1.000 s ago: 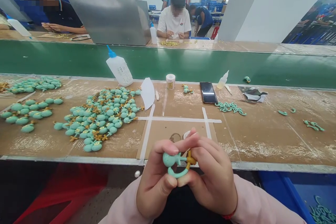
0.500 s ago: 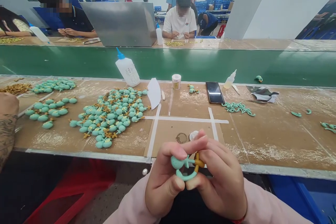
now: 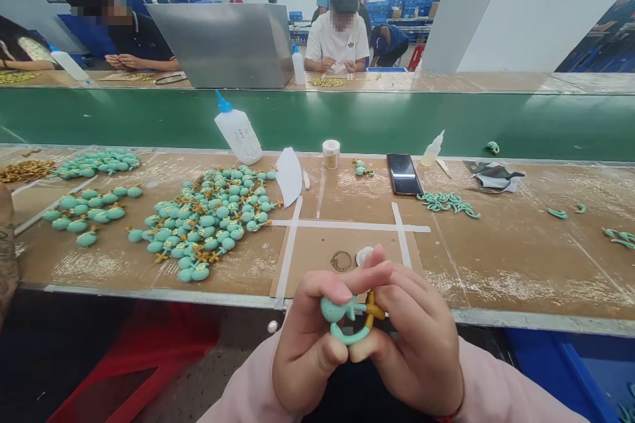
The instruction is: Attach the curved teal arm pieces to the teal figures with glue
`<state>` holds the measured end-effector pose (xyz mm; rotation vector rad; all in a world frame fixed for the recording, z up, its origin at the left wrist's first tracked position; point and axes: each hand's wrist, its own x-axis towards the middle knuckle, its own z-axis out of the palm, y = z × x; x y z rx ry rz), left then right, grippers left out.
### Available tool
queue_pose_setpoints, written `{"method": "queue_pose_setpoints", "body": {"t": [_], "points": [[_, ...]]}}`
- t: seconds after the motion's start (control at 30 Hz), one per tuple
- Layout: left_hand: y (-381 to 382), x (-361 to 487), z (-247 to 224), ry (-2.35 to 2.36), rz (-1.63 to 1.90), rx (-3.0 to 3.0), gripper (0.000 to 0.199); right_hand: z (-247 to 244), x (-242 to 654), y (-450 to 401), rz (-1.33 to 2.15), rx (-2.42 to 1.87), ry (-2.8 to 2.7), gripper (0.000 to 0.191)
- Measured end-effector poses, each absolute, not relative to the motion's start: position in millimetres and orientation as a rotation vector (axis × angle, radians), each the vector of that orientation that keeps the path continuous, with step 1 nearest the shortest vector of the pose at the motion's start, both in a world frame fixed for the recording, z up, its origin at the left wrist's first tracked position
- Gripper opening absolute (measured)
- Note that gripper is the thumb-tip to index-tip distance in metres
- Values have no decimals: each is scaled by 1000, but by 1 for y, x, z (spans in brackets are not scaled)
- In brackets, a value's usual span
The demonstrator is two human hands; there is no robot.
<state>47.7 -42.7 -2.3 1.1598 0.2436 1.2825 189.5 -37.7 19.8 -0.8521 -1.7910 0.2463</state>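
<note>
Both hands meet just beyond the table's front edge, around a small teal and ochre figure point(image 3: 351, 338) with a round head and a curved piece forming a loop. My left hand point(image 3: 312, 337) pinches its teal head and the left part of the curve. My right hand point(image 3: 414, 334) grips the ochre end and the right part of the curve. Behind the fingers, a thin brown ring point(image 3: 341, 261) and a partly hidden white round item point(image 3: 364, 256) lie on the cardboard.
A large pile of teal figures point(image 3: 208, 211) lies left, with smaller groups beyond. Farther back stand a glue bottle point(image 3: 241, 137) and a tape roll point(image 3: 331, 154); a phone point(image 3: 403, 174) and teal curved pieces point(image 3: 446, 203) lie right. Another person's arm point(image 3: 7, 264) is at the far left.
The other person's arm at the far left has drawn back toward the picture's edge. Both my hands keep their hold on the figure, and the view has shifted slightly.
</note>
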Motion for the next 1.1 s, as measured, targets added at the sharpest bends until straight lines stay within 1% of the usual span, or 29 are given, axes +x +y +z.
{"method": "queue_pose_setpoints", "body": {"t": [0.23, 0.5, 0.67, 0.83, 1.1], "points": [[-45, 48, -2, 257, 1292, 1184, 23, 22, 189, -39, 299, -884, -1796, 33], [-45, 49, -2, 275, 1294, 1154, 23, 22, 188, -36, 317, -871, -1784, 28], [-45, 49, -2, 286, 1293, 1147, 23, 23, 189, -37, 288, -864, -1778, 31], [-45, 50, -3, 264, 1309, 1134, 23, 22, 188, -38, 323, -878, -1765, 27], [-45, 51, -2, 275, 1311, 1138, 23, 24, 188, -37, 291, -862, -1768, 29]]}}
